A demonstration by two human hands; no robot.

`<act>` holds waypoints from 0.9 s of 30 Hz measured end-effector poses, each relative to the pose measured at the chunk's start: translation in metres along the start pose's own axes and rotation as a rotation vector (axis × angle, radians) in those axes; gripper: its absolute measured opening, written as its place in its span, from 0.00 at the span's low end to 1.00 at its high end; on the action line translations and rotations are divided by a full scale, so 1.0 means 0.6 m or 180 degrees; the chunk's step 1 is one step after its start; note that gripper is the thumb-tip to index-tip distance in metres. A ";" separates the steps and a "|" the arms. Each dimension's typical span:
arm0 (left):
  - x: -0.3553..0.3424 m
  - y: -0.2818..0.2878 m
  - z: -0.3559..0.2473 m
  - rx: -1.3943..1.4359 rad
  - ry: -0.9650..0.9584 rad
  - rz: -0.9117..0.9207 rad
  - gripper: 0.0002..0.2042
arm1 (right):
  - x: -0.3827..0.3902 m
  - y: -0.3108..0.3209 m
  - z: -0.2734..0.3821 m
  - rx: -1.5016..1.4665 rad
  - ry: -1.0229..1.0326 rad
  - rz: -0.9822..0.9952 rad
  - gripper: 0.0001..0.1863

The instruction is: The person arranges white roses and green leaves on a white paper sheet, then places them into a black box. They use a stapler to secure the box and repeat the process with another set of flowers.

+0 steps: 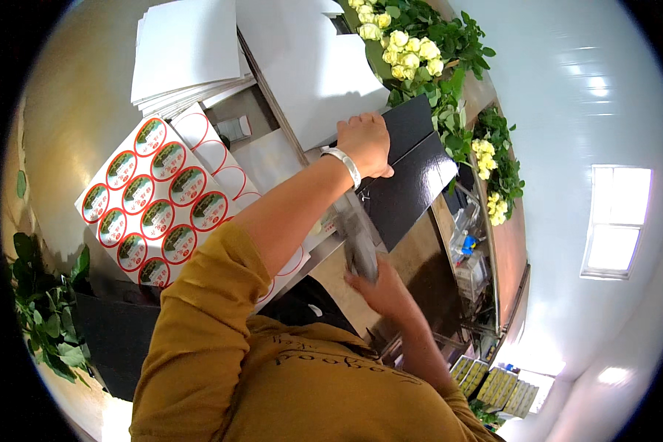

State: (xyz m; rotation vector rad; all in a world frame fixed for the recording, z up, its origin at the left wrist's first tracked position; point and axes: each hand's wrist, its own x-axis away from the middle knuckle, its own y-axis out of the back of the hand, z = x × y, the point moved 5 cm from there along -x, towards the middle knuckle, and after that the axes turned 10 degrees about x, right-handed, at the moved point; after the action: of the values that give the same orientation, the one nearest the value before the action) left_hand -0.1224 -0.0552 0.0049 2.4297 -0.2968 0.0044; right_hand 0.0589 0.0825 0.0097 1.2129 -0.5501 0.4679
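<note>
My left hand [365, 144], with a pale bracelet at the wrist, reaches across to a glossy black cardboard panel [409, 180]. Its fingers are curled over the near corner of the panel, where white board meets it; the fingertips are partly hidden. Below it, my right hand [383, 289] is closed round a long grey tool that looks like a stapler [361, 254], blurred by motion. The tool's upper end comes close to the lower edge of the black panel.
Left lie sheets of round red-rimmed stickers [155, 195] and a stack of white boards [188, 51]. A small metallic item [234, 129] sits between them. Pale yellow roses [412, 55] line the far right. Greenery [55, 317] and a dark box [114, 339] are at lower left.
</note>
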 end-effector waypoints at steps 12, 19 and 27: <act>-0.005 0.010 -0.010 0.0095 0.0135 0.0162 0.49 | -0.201 0.433 -0.116 0.1078 0.1207 -0.0205 0.22; 0.016 0.020 -0.015 0.0189 0.0415 -0.0155 0.48 | -0.374 0.520 -0.126 0.2196 0.1699 0.0765 0.26; 0.023 0.025 -0.035 0.0342 0.0958 -0.0272 0.50 | -0.460 0.518 -0.059 0.2622 0.2950 0.1860 0.29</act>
State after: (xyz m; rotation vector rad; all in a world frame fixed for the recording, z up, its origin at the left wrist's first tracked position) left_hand -0.1106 -0.0558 0.0318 2.5014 -0.0578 0.3528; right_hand -0.3406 0.1928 0.0583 1.4007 0.1534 1.7649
